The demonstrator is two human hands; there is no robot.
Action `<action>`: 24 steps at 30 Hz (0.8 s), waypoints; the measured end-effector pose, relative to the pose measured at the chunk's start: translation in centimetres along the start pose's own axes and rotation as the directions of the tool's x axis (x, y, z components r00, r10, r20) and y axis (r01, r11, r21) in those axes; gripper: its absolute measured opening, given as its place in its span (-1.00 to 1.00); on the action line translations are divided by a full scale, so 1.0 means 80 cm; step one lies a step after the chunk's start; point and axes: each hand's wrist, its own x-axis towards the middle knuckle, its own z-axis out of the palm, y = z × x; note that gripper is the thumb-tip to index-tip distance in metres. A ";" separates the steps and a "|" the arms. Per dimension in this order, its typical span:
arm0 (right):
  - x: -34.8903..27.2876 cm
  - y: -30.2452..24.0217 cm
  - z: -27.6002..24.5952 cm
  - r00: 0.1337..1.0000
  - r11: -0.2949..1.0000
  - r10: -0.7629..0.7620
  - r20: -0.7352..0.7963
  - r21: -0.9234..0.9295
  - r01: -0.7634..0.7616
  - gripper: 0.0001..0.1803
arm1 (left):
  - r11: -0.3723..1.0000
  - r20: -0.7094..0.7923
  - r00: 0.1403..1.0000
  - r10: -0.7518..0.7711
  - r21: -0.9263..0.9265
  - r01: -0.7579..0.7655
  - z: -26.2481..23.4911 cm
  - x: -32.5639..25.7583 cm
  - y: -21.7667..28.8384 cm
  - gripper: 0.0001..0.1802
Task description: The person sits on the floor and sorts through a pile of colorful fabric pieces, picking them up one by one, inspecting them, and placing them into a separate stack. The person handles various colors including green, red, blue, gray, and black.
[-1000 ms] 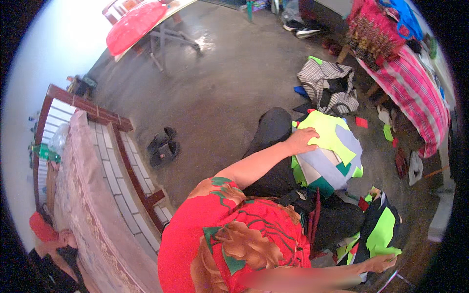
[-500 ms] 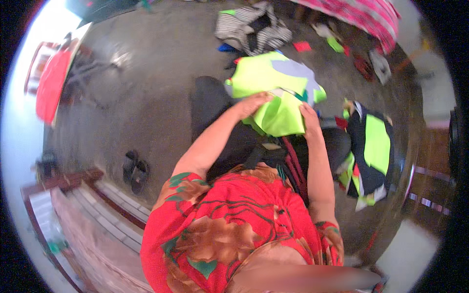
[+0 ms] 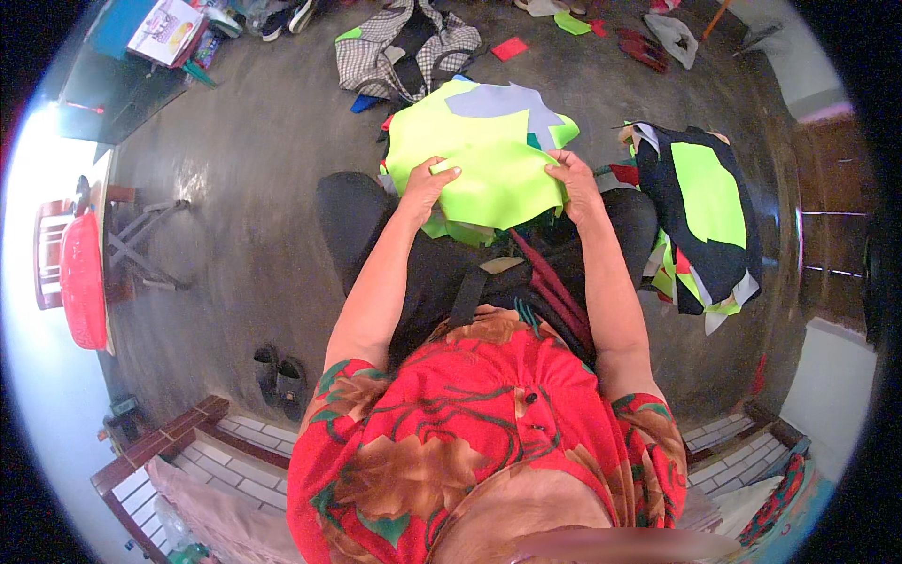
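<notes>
A neon yellow-green fabric piece (image 3: 498, 180) is stretched between my hands above my lap. My left hand (image 3: 429, 190) pinches its left edge, thumb on top. At the right edge, my right hand (image 3: 575, 180) grips it between thumb and fingers. Under and beyond it lies a pile of more cut fabric, with a grey piece (image 3: 493, 101) on top and bits of dark green and red showing at the sides. The lower layers of the pile are hidden by the held piece.
To the right, another stack of fabric (image 3: 709, 193) in black, neon green and grey lies on the floor. A checked cloth bag (image 3: 383, 52) is beyond the pile, with a red scrap (image 3: 509, 48) beside it. Dark sandals (image 3: 279, 381) are at left, near a red plastic basin (image 3: 83, 282).
The neon piece, bunched and folded before, is now spread flatter between my hands. My head view has shifted, and both hands keep hold of the fabric.
</notes>
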 end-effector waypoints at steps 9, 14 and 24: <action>0.034 0.014 -0.018 0.662 0.359 -0.748 -0.053 -0.871 0.336 -0.63 | 0.888 -0.120 0.942 0.314 0.389 -0.246 -0.008 0.049 -0.016 -0.59; 0.035 0.034 -0.032 0.685 0.297 -0.728 0.029 -0.888 0.352 -0.67 | 0.681 -0.067 0.920 0.386 0.693 -0.236 0.005 0.040 -0.015 -0.58; 0.004 0.067 0.017 0.938 0.035 -0.259 0.232 -0.968 0.249 -0.30 | 0.564 -0.069 0.954 0.293 0.818 -0.114 -0.004 0.026 -0.019 -0.67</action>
